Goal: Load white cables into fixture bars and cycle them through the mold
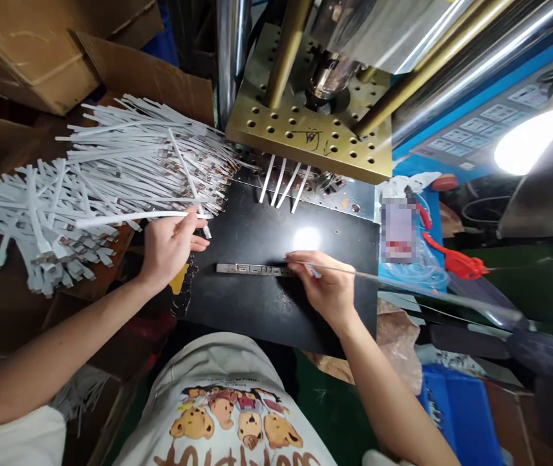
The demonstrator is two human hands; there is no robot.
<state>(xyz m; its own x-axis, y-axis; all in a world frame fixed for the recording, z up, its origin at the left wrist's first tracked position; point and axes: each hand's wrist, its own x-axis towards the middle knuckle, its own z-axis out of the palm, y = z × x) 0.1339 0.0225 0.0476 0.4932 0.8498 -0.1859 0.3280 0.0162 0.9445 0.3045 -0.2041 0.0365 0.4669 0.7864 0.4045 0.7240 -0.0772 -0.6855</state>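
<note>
My left hand [167, 249] is closed around a white flat cable [130, 217] near its connector end, just right of a large pile of white cables [145, 155]. The cable's long tail points left over the pile. On the black work plate [247, 304] lies a narrow metal bar with small slots [251, 268]. My right hand [325, 281] is closed at the bar's right end, its fingertips pinched together. A thin grey rod [378, 277] runs from those fingertips out to the right. What the fingers pinch is hidden.
Several white cables [281, 184] stick out from under a brass press plate [305, 139]. Cardboard boxes [28, 52] stand left. At right are red-handled pliers [463, 264], a bright lamp [531, 142], a press control panel [489, 123] and a blue bin [465, 414].
</note>
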